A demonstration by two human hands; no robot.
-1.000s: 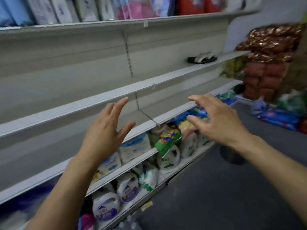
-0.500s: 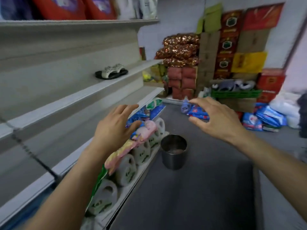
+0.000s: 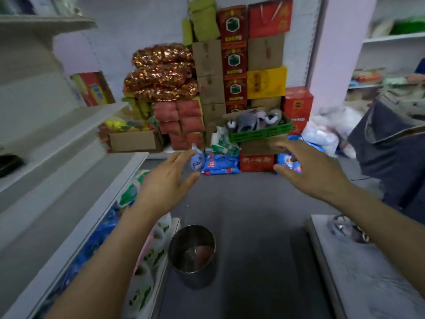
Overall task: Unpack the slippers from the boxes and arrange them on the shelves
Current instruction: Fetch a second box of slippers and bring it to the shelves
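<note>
Both arms extend forward over the grey floor of a shop aisle.

**Left hand.** The left hand is held palm down. Its fingers are straight and slightly spread, and the thumb is set apart. It holds nothing and touches nothing.

**Right hand.** The right hand is also palm down. Its fingers are spread wide and lightly bent, and the thumb points inward. It holds nothing.

**Task items.** The grey plush slippers lie heaped in an open cardboard box with a green printed band. This box rests on other cartons at the far end of the aisle. In the head view the slippers sit above and beyond both sets of fingertips, in the gap between the two hands and nearer the right one. No finger reaches them. A dark flat slipper lies on one of the white metal shelves at the left edge, well apart from the left hand; it is too blurred to show detail.

**Surroundings.**
- A shiny steel cylindrical container stands upright on the floor between the two forearms.
- Blue plastic packets lie on the floor below the slipper box, between the hands.
- Stacked red, brown and yellow cartons line the back wall.
</note>
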